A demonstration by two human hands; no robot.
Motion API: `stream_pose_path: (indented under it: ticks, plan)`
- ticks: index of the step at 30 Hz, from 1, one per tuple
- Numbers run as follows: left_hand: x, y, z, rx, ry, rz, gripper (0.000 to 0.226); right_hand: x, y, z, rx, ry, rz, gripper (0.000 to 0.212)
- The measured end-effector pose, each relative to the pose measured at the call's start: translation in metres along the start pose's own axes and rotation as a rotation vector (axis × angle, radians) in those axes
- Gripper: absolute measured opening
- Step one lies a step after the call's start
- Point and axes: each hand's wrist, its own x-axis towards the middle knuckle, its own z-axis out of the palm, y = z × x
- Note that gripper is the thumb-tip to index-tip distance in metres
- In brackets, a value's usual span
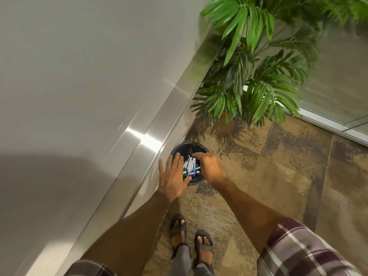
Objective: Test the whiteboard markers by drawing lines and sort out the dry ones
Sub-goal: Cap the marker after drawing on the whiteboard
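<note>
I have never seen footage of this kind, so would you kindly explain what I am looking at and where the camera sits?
There is no machine here. A person works with bare hands, and the single picture comes from a camera worn on the head, looking down. That is why the sandalled feet and a plaid sleeve show at the bottom. The left hand and right hand hang open over a small black bin standing on the patterned carpet. A bundle of whiteboard markers shows between the hands, within the bin's opening. Neither hand seems to grip them. A pale panel with a metal ledge runs along the left, and a leafy plant stands beyond the bin.
</note>
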Motion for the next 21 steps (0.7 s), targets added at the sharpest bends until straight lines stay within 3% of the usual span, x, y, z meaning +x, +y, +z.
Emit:
stream_pose_path:
  ticks: [6, 10, 16, 21]
  plan:
    - [-0.013, 0.002, -0.004, -0.010, -0.016, -0.024, 0.078, -0.014, -0.004, 0.003, -0.051, 0.022, -0.026, 0.054]
    - [-0.028, 0.010, -0.014, -0.004, -0.011, -0.027, 0.075, -0.029, -0.009, -0.005, -0.076, 0.051, -0.074, 0.041]
    - [-0.059, 0.021, -0.035, 0.018, 0.069, -0.038, 0.073, -0.058, -0.025, -0.025, -0.166, 0.040, -0.132, 0.058]
    - [-0.103, 0.038, -0.047, 0.018, 0.132, -0.078, 0.071, -0.096, -0.040, -0.052, -0.199, 0.029, -0.153, 0.054]
